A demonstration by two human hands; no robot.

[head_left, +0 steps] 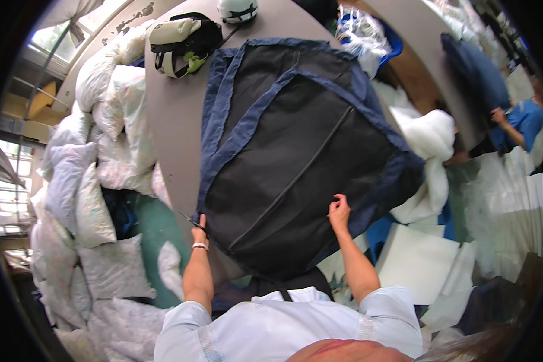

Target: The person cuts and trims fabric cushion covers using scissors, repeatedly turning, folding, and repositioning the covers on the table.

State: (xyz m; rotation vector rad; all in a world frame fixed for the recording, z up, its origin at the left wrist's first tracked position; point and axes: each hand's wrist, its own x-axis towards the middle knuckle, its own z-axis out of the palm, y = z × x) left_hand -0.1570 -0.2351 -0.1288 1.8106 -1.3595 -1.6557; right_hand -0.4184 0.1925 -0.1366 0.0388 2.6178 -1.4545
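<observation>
Spread over the table before me is a large black fabric cover [265, 151] with navy blue edges, several layers lying askew. A long dark strip like a zipper [295, 175] runs diagonally across it. At the cover's near left corner my left hand [200, 230] is closed round what looks like a pair of scissors [191, 221], its thin blades pointing away to the left. My right hand [339, 212] is over the right part of the cover, fingers apart and slightly bent, with nothing visible in it. Whether it touches the fabric is unclear.
A grey table [175, 120] carries a black and cream bag [187, 39] and a white helmet [237, 9] at its far end. Stuffed white pillows [114, 268] crowd the left. White wadding [431, 136] and foam sheets [416, 262] lie right. A co-worker [522, 123] handles a navy cushion [476, 69].
</observation>
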